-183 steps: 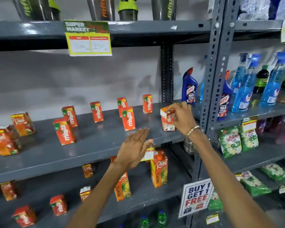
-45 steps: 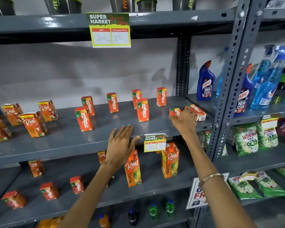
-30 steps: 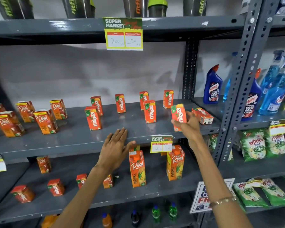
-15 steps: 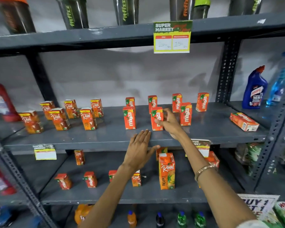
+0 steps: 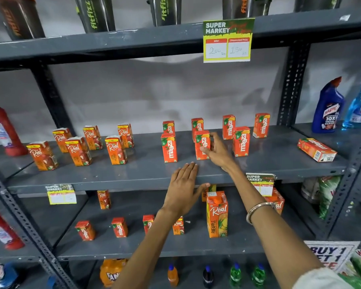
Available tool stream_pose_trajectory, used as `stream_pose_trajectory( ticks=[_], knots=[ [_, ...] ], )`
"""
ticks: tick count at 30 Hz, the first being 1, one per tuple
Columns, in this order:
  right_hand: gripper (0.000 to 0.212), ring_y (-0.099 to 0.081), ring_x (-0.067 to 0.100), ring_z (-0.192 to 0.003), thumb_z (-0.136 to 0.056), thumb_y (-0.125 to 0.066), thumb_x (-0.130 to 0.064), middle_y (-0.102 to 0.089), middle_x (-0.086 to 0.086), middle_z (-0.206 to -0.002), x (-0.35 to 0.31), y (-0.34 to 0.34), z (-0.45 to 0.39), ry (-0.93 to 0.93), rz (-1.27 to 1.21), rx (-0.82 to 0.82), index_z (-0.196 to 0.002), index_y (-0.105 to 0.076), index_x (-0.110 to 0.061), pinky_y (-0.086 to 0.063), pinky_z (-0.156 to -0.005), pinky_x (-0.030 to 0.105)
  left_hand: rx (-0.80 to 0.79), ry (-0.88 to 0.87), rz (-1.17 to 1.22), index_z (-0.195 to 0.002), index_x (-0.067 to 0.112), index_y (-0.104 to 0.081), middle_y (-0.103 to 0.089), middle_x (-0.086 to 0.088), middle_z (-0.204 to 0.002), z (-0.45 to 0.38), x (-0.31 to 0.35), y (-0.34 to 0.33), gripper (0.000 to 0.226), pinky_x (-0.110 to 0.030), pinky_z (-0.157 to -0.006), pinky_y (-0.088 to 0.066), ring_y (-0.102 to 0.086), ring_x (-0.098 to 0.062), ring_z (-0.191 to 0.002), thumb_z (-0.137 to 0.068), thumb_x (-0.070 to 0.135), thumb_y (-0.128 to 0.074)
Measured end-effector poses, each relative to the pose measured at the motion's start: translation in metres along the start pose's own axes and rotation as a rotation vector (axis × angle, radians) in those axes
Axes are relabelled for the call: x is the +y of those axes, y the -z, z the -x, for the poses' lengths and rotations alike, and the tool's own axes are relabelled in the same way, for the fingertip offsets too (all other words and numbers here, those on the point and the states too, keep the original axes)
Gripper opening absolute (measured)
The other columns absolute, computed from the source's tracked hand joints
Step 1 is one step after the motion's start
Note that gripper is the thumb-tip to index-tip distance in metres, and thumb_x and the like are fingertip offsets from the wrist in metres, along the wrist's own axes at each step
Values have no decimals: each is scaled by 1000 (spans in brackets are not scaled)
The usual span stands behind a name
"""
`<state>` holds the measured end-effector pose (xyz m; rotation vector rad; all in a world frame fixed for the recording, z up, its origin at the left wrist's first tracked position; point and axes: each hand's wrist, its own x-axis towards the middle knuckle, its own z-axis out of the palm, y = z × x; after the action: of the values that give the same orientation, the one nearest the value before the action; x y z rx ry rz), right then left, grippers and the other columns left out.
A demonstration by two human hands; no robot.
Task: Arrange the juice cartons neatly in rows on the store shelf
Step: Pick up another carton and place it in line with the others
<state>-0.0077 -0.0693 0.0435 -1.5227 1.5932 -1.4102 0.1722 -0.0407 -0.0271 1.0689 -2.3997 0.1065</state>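
Observation:
Small orange Maaza juice cartons stand upright in two rows on the middle grey shelf (image 5: pixel 133 174). My right hand (image 5: pixel 218 152) holds the middle front-row Maaza carton (image 5: pixel 202 142), thumb on its face and fingers behind it, with the carton resting on the shelf. Another front carton (image 5: pixel 169 148) stands to its left and one (image 5: pixel 241 141) to its right. One Maaza carton (image 5: pixel 316 150) lies on its side at the shelf's right end. Several Real cartons (image 5: pixel 115 150) stand at the left. My left hand (image 5: pixel 183 188) lies flat and open on the shelf's front edge.
Blue cleaner bottles (image 5: pixel 328 109) stand right of the upright post, a red bottle (image 5: pixel 0 128) at far left. Shaker bottles line the top shelf above a price tag (image 5: pixel 227 40). The lower shelf holds a tall Real pineapple carton (image 5: pixel 217 213) and small cartons.
My right hand lifted a Maaza carton from the shelf's right end, carried it left and stood it in the front row. My left hand stayed on the shelf edge. The view shifted left.

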Motion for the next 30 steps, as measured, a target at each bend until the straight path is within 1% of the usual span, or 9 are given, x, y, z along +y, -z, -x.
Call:
stream_pose_trajectory(
  ticks=[4, 7, 10, 12, 15, 18, 21, 25, 30],
  knots=[
    [76, -52, 28, -136, -89, -69, -5, -51, 14, -149, 0, 5, 16, -8, 6, -17, -150, -25, -18, -45, -110, 50, -3, -7, -7, -157, 14, -27, -31, -5, -164, 0, -1, -1, 78, -33, -124, -1, -22, -21, -153, -99, 66, -32],
    [68, -52, 25, -135, -91, -66, -2, -53, 13, -146, 0, 24, 51, 63, 9, 114, -149, -34, -17, -45, -111, 39, -10, -18, -43, -157, 15, -25, -28, -4, -165, 1, -3, -2, 78, -39, -126, -2, -18, -21, -155, -100, 67, -28],
    [27, -70, 18, -104, -93, -63, -6, -73, 4, -114, 5, 68, 88, 144, 214, 318, -119, -65, -12, -57, -93, 32, -20, -21, -71, -157, 17, -25, -25, -3, -166, -1, 6, -1, 81, -48, -127, -2, -16, -21, -155, -97, 69, -15],
    [9, -72, 19, -86, -92, -64, -14, -77, 5, -94, 16, 107, 99, 99, 403, 457, -95, -72, -11, -59, -80, 34, -32, -43, -42, -158, 18, -24, -24, -1, -166, -5, 26, -3, 84, -47, -128, -2, -15, -19, -155, -94, 70, -7],
    [22, -71, 25, -78, -92, -64, -24, -75, 10, -80, 32, 161, 99, 19, 592, 582, -79, -71, -8, -46, -69, 26, -43, -78, 26, -157, 18, -27, -29, -2, -165, -21, 71, -8, 83, -42, -126, -8, -22, -19, -154, -94, 69, -9],
    [20, -66, 36, -89, -88, -64, -25, -73, 17, -88, 40, 202, 91, 14, 835, 718, -84, -74, -9, -51, -76, 38, -62, -109, 56, -155, 16, -31, -36, -5, -162, -43, 115, -21, 83, -41, -123, -17, -31, -21, -150, -93, 68, -10],
    [31, -56, 42, -102, -83, -70, -36, -64, 23, -103, 49, 233, 83, -157, 1058, 817, -97, -70, -8, -48, -83, 49, -63, -104, 48, -152, 14, -37, -40, -6, -160, -63, 149, -35, 91, -44, -122, -20, -37, -23, -147, -89, 72, -5],
    [56, -54, 41, -114, -83, -66, -45, -64, 25, -116, 63, 250, 70, -292, 1066, 709, -114, -61, 0, -43, -93, 48, -49, -25, 62, -150, 13, -41, -42, -6, -158, -81, 173, -53, 105, -43, -123, -18, -34, -21, -149, -84, 80, 7],
    [65, -55, 42, -121, -86, -66, -33, -60, 27, -126, 74, 256, 52, -360, 960, 551, -130, -47, 11, -46, -96, 45, -50, 32, 66, -151, 16, -38, -38, -4, -161, -87, 178, -61, 77, -41, -126, -13, -26, -18, -152, -96, 66, -18]
  ],
)
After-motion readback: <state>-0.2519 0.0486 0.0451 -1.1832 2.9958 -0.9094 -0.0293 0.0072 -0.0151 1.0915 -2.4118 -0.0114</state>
